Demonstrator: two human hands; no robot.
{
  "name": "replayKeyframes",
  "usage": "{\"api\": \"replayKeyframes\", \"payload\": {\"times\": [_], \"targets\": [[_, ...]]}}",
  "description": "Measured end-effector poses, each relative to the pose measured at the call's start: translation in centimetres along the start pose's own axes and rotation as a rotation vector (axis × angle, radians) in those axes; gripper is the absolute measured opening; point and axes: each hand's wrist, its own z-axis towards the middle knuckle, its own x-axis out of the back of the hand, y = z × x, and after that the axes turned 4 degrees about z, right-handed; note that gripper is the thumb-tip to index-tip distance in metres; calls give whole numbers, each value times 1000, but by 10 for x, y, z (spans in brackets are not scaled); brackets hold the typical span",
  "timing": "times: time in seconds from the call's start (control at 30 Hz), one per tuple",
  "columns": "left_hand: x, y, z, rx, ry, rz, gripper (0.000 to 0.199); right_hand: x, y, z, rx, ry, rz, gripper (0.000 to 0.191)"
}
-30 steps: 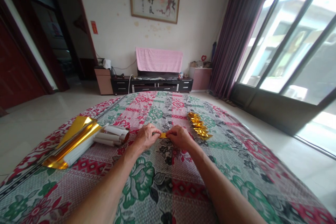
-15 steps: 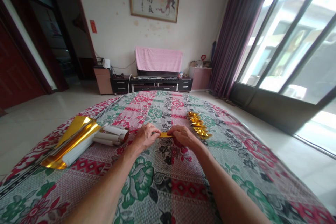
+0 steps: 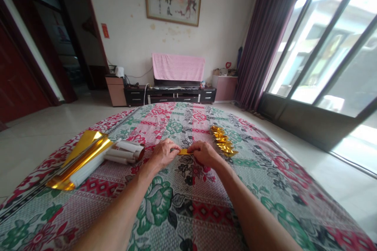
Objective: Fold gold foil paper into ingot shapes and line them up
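A narrow folded strip of gold foil paper (image 3: 184,151) lies level between my two hands, low over the patterned cloth. My left hand (image 3: 166,152) pinches its left end between thumb and fingers. At the other end, my right hand (image 3: 202,151) is closed on the strip, with fingertips bent down over it. Only the middle of the strip shows; its ends are hidden under my fingers. Just right of my right hand sits a row of folded gold foil pieces (image 3: 224,141), pointed and overlapping.
A floral cloth (image 3: 212,211) covers the round-edged surface. At left lie a sheet roll of gold foil (image 3: 88,157) and white paper rolls (image 3: 125,151). Beyond stand a low black cabinet (image 3: 176,97) and a pink towel (image 3: 178,66) draped over something flat.
My right fingers have shifted very slightly along the strip, and a little more gold shows beside them. My left hand keeps its pinch; the other things stay put.
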Motion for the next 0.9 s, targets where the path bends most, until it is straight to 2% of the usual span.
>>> {"api": "replayKeyframes", "payload": {"times": [0.13, 0.53, 0.67, 0.9], "targets": [[1, 4, 0, 22, 9, 28, 18, -3, -11, -2, -46, 87, -106, 21], [1, 19, -3, 71, 88, 81, 17, -3, -20, -3, -78, 49, -153, 20], [3, 17, -1, 84, 27, 38, 13, -4, -19, -3, -58, 48, -162, 20], [5, 8, 1, 73, -31, -25, 21, -7, -12, -3, -24, 86, -116, 18]]}}
